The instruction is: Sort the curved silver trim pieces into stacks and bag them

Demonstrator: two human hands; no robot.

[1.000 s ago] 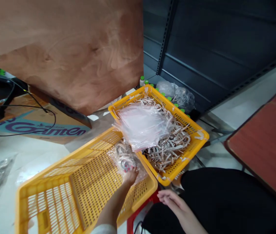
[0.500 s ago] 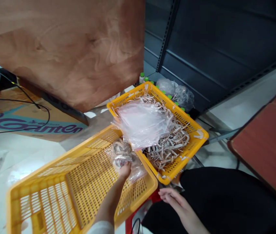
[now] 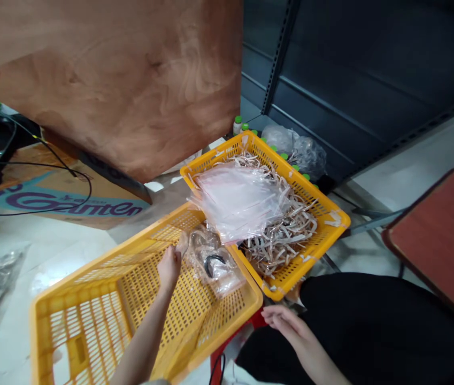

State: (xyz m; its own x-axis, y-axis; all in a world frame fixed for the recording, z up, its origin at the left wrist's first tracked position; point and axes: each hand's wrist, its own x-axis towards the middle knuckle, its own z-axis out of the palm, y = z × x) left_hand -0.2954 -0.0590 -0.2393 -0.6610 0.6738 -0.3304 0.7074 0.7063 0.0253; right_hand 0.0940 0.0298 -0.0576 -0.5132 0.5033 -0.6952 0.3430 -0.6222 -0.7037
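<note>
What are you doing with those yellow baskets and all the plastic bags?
A person sits by two yellow baskets. The left hand reaches into the near basket, right beside a filled plastic bag lying in its corner; whether the fingers touch the bag is hard to tell. The right hand rests empty on the person's lap. The far basket holds pale strips with a pile of empty clear bags on top.

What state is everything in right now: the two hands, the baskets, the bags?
Left hand: pinching the corner of the filled plastic bag.
Right hand: empty, resting on the lap.
Near yellow basket: tilted, holding just that bag.
Far yellow basket: full of pale strips, empty clear bags on top.
</note>
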